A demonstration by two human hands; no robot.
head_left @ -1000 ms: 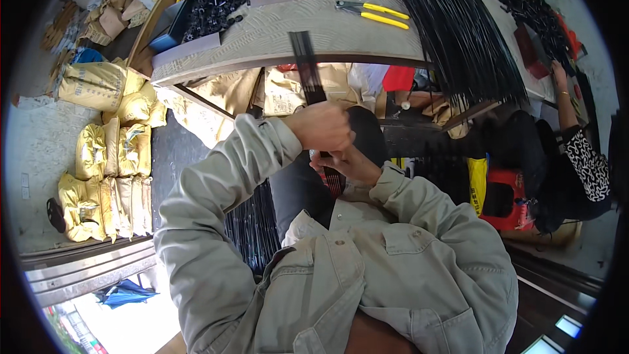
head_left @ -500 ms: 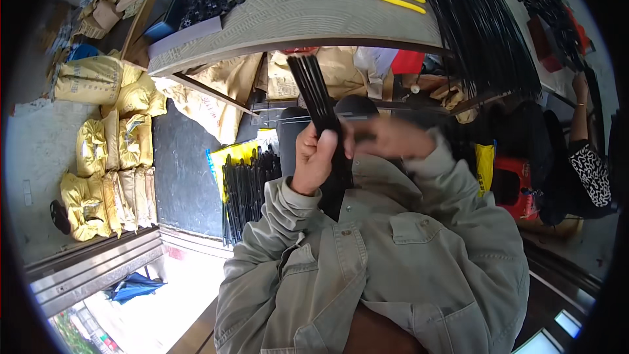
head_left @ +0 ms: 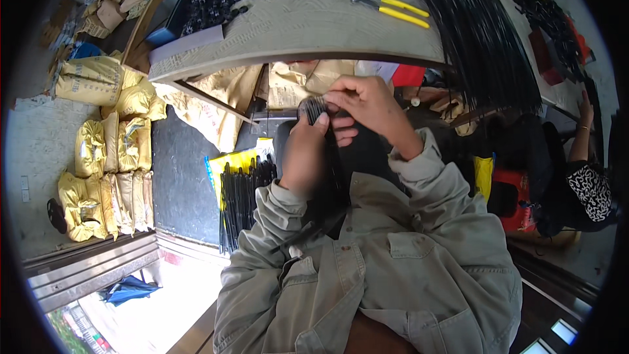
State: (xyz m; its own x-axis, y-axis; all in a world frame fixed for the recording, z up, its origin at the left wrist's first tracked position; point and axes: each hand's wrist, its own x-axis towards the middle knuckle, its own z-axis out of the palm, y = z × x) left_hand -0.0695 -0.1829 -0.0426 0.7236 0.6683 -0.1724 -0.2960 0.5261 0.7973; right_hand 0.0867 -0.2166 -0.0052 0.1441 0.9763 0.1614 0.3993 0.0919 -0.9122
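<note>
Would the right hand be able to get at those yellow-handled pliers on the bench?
Probably yes: the pliers lie in the open on the workbench beyond the right hand, but it is busy with the bundle of black rods.

We wear a loose jacket [head_left: 393,275] of pale khaki-green cloth with long sleeves. The cloth is creased and faintly stained. Its sleeves end in plain turned cuffs [head_left: 419,157] at our wrists. On the chest we see a buttoned flap pocket [head_left: 419,249] and a stitched front seam. Our left hand [head_left: 304,157] and right hand [head_left: 367,101] are bare, with no gloves, rings or watch showing.
</note>
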